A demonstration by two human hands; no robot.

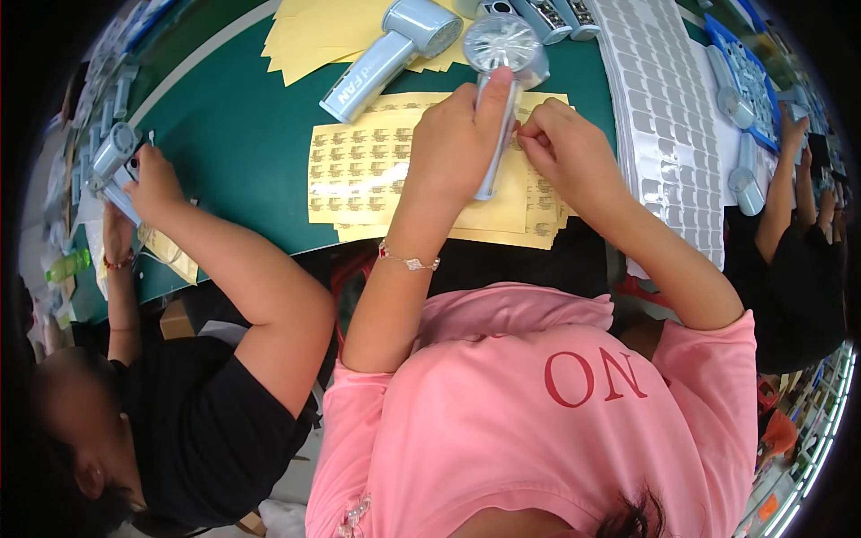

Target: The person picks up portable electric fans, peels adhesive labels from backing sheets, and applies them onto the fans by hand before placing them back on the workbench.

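Two hands were busy over a big green desk, smooth and matte. Spread across it were yellow sticker sheets, thin glossy backing paper printed with rows of small labels, and off to the right a long white sheet of grey rectangular stickers.

The handheld fan was pale blue plastic, round ribbed head on a slim straight handle, held upright above the yellow sheets. The left hand had its fingers wrapped tight around the handle, thumb running up toward the head. The right hand was pinched shut right against the handle, probably on a tiny label, though I couldn't actually see one between the fingertips.

Looked to me like the label-sticking step, mid-placement. The next bit would call for lining the sticker up square on that curved handle and pressing it flat without wrinkles.

A second fan lay flat nearby, and another person's hand worked on a fan at far left.
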